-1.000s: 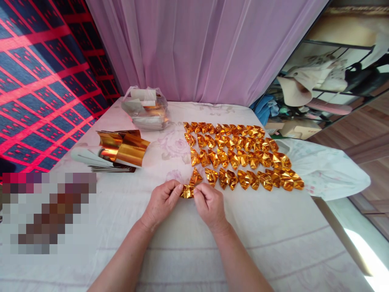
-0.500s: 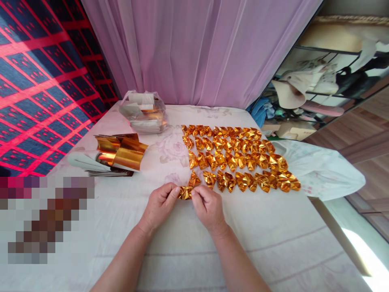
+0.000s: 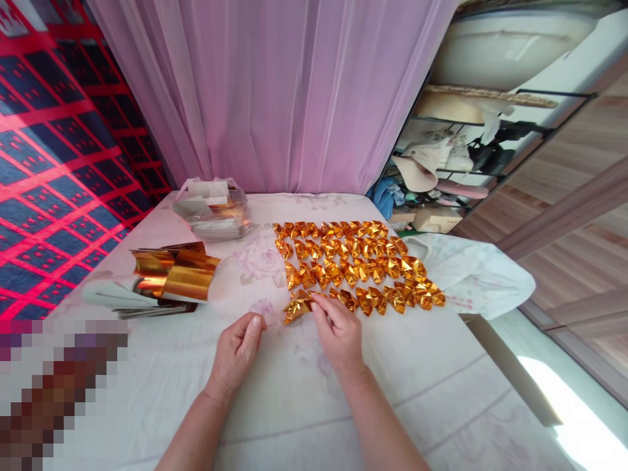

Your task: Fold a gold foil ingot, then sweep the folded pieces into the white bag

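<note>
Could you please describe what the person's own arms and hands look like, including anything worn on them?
Both forearms are bare as far as the picture shows, with no sleeves in view. The left hand and the right hand wear no gloves, and no rings, watch or bracelets show on the fingers or wrists. The fingernails look short and unpainted. There are no markings, bandages or cables on either arm.

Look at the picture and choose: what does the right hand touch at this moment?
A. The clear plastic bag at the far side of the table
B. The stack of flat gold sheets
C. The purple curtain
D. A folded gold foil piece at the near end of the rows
D: the fingers of the right hand pinch a folded gold foil piece at the near left end of the rows of folded gold pieces, while the left hand rests apart on the table, holding nothing.
</note>
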Action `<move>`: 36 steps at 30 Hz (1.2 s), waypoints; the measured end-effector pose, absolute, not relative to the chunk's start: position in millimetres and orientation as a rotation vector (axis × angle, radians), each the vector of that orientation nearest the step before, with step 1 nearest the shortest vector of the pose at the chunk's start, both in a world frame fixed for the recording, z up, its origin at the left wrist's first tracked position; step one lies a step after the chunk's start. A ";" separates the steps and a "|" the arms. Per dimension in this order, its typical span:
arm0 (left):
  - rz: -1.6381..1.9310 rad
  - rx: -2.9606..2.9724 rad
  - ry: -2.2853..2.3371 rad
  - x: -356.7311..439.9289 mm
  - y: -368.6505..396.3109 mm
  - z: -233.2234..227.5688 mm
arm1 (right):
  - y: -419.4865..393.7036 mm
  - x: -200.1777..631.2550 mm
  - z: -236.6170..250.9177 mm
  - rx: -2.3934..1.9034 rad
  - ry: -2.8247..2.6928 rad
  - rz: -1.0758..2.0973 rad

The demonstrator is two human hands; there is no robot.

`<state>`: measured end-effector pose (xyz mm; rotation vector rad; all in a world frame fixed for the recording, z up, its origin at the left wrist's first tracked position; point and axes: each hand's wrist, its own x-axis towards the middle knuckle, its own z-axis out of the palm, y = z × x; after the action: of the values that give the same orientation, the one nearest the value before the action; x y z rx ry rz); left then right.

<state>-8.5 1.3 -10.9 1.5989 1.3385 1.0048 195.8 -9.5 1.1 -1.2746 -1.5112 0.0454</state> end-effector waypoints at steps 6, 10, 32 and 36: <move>1.056 1.595 1.390 -3.3 2.6 -4.5 | -3.7 259.2 7.9 -1.520 -1.224 -0.272; 1.050 1.625 1.424 0.1 2.5 0.5 | -2.8 311.1 -1.2 -1.666 -1.184 -0.361; 0.961 1.792 1.618 5.8 3.3 9.2 | -33.6 358.6 -22.8 -2.381 -1.277 -0.077; 0.923 1.818 1.691 4.6 6.1 7.6 | -28.4 355.3 -7.5 -2.446 -1.335 0.068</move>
<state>4.6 6.1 7.6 1.8178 1.6906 0.9228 355.3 -28.4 -7.5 -2.4458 -1.3348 0.0678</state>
